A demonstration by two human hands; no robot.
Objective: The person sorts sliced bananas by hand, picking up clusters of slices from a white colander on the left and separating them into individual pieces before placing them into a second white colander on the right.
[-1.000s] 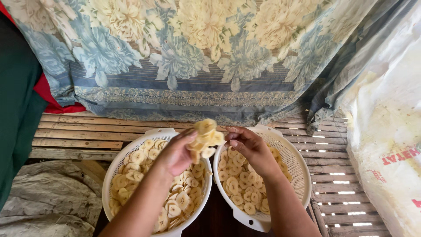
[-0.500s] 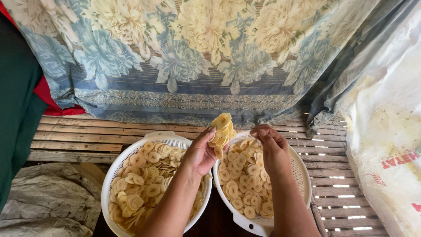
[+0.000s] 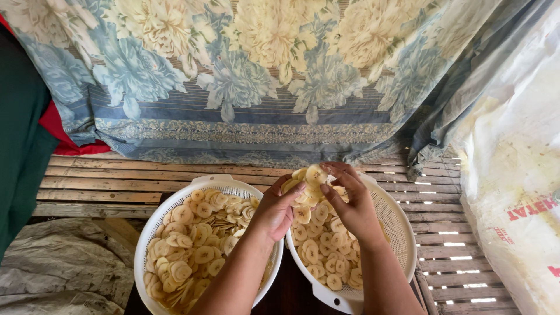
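holding pale banana slices (image 3: 308, 185) in both the left hand (image 3: 276, 211) and the right hand (image 3: 350, 205), white sack (image 3: 513, 175) with red lettering at right

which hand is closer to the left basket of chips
Left. The left hand hangs over the left basket's right rim, holding chips; the right hand is over the right basket, farther away.

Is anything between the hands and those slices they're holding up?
No. Both the left hand and right hand already touch the clump of slices directly, above the right basket; nothing visible sits between.
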